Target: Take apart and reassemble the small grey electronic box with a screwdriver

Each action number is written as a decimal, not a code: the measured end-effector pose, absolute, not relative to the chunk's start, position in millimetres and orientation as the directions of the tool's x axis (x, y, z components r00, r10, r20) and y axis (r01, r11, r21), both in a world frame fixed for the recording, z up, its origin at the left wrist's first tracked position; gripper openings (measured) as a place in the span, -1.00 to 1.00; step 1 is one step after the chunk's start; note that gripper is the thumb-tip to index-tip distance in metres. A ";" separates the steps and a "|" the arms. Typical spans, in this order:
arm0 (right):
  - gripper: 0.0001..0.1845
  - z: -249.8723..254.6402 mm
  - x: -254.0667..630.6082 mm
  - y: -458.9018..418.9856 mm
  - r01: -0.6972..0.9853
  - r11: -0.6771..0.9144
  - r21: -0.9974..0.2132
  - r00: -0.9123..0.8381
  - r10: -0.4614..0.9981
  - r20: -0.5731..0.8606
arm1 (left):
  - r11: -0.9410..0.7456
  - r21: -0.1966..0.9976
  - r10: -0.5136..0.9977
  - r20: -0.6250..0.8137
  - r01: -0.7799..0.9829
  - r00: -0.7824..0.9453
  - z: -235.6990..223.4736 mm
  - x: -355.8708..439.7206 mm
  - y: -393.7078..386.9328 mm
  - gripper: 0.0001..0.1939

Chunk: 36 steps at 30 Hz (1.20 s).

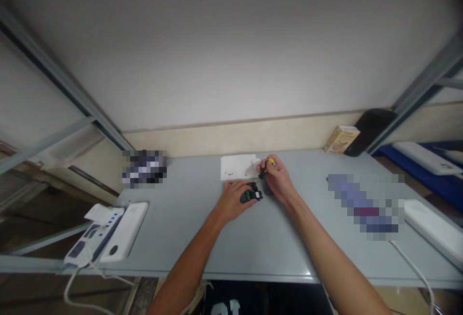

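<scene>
My left hand is closed around a small black device with a green circuit board showing, and presses it near the tabletop. In my right hand is a screwdriver with a yellow and black handle. Its thin shaft points down and left at the device; whether the tip touches it I cannot tell. A dark piece lies beneath my right hand, partly hidden. Just behind both hands is a sheet of white paper, with several tiny dark bits, apparently screws, on it.
To the left on the grey table are a power strip and a white power bank. A yellow box and a black case stand at the back right. Blurred items lie at both sides, and a white cable runs off the right front.
</scene>
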State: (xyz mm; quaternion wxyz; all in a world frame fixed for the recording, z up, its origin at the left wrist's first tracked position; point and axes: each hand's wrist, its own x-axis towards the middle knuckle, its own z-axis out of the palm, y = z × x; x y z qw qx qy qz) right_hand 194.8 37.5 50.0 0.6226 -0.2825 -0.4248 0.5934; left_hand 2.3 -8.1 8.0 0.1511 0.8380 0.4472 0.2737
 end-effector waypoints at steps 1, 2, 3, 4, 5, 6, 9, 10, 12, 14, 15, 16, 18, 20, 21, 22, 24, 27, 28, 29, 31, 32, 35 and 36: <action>-0.64 48.6 193.9 38.7 -0.406 0.191 -0.894 -0.015 0.976 0.215 | -0.554 0.498 0.833 0.324 0.667 0.449 7.7 2.2 -8.1 -0.73; -0.61 47.1 193.2 39.9 -0.290 0.243 -0.926 0.037 0.969 0.243 | -0.553 0.498 0.833 0.325 0.667 0.448 7.2 2.2 -8.0 -0.73; -0.58 45.6 193.0 40.8 -0.168 0.283 -0.944 0.080 0.959 0.273 | -0.554 0.499 0.833 0.328 0.667 0.446 6.7 2.1 -7.9 -0.73; -0.55 44.2 193.3 41.5 -0.055 0.307 -0.950 0.113 0.947 0.300 | -0.554 0.499 0.832 0.331 0.666 0.445 6.2 2.0 -7.8 -0.74; -0.54 43.0 194.1 41.8 0.038 0.319 -0.947 0.137 0.937 0.321 | -0.556 0.500 0.831 0.334 0.665 0.444 5.8 1.9 -7.8 -0.73; -0.54 42.1 195.2 41.8 0.107 0.322 -0.941 0.155 0.929 0.335 | -0.556 0.500 0.831 0.335 0.664 0.443 5.5 1.8 -7.8 -0.73; -0.57 41.3 199.6 41.6 0.222 0.315 -0.923 0.216 0.907 0.361 | -0.555 0.501 0.832 0.332 0.664 0.445 5.4 1.5 -7.9 -0.72; -0.57 41.6 201.1 41.9 0.234 0.318 -0.919 0.250 0.894 0.372 | -0.556 0.501 0.831 0.331 0.663 0.447 5.5 1.5 -8.0 -0.72; -0.56 42.3 203.9 43.1 0.228 0.327 -0.917 0.337 0.857 0.390 | -0.560 0.498 0.829 0.335 0.662 0.449 5.7 1.6 -8.2 -0.73; -0.54 42.4 205.9 44.9 0.207 0.332 -0.920 0.421 0.819 0.390 | -0.565 0.494 0.825 0.340 0.661 0.452 5.7 1.6 -8.3 -0.73; -0.53 42.0 206.4 45.8 0.204 0.328 -0.923 0.450 0.806 0.385 | -0.568 0.491 0.823 0.341 0.661 0.454 5.7 1.5 -8.3 -0.73; -0.52 41.3 206.7 46.5 0.207 0.318 -0.925 0.465 0.800 0.379 | -0.570 0.488 0.822 0.340 0.661 0.457 5.7 1.5 -8.2 -0.72; -0.52 39.0 206.2 47.3 0.232 0.291 -0.928 0.458 0.809 0.368 | -0.573 0.484 0.819 0.340 0.661 0.461 5.9 1.3 -8.1 -0.72; -0.53 36.3 204.9 47.2 0.266 0.263 -0.927 0.428 0.830 0.358 | -0.574 0.484 0.819 0.344 0.660 0.459 6.6 1.0 -8.1 -0.73; -0.53 35.1 204.1 47.0 0.284 0.249 -0.926 0.412 0.840 0.352 | -0.574 0.486 0.819 0.346 0.659 0.457 7.1 0.9 -8.2 -0.73; -0.52 34.1 203.4 46.7 0.302 0.233 -0.924 0.398 0.850 0.345 | -0.575 0.487 0.818 0.347 0.657 0.458 7.5 0.8 -8.4 -0.73; -0.52 32.8 202.4 46.3 0.332 0.206 -0.920 0.381 0.863 0.331 | -0.578 0.492 0.816 0.348 0.651 0.462 8.2 0.5 -9.0 -0.73; -0.52 32.1 202.4 46.7 0.349 0.194 -0.917 0.381 0.864 0.328 | -0.567 0.517 0.824 0.352 0.641 0.444 8.1 -0.1 -9.3 -0.70; -0.51 32.0 202.6 47.1 0.347 0.198 -0.917 0.385 0.861 0.332 | -0.553 0.534 0.833 0.360 0.639 0.420 7.8 -0.4 -9.0 -0.69; -0.51 32.0 202.9 47.5 0.341 0.203 -0.918 0.388 0.859 0.335 | -0.537 0.556 0.843 0.373 0.635 0.386 7.5 -0.8 -8.3 -0.71; -0.49 31.9 203.4 48.2 0.330 0.212 -0.920 0.392 0.855 0.338 | -0.500 0.604 0.862 0.416 0.621 0.290 6.8 -1.8 -5.9 -0.77; -0.48 32.0 203.6 48.4 0.325 0.215 -0.921 0.394 0.854 0.338 | -0.483 0.627 0.867 0.440 0.612 0.234 6.3 -2.4 -4.2 -0.77; -0.48 33.2 203.5 47.7 0.318 0.221 -0.922 0.399 0.851 0.342 | -0.439 0.669 0.865 0.495 0.599 0.082 4.7 -4.3 0.9 -0.77; -0.48 33.9 203.5 47.1 0.317 0.223 -0.922 0.401 0.849 0.343 | -0.427 0.673 0.862 0.504 0.604 0.047 4.0 -4.8 2.4 -0.80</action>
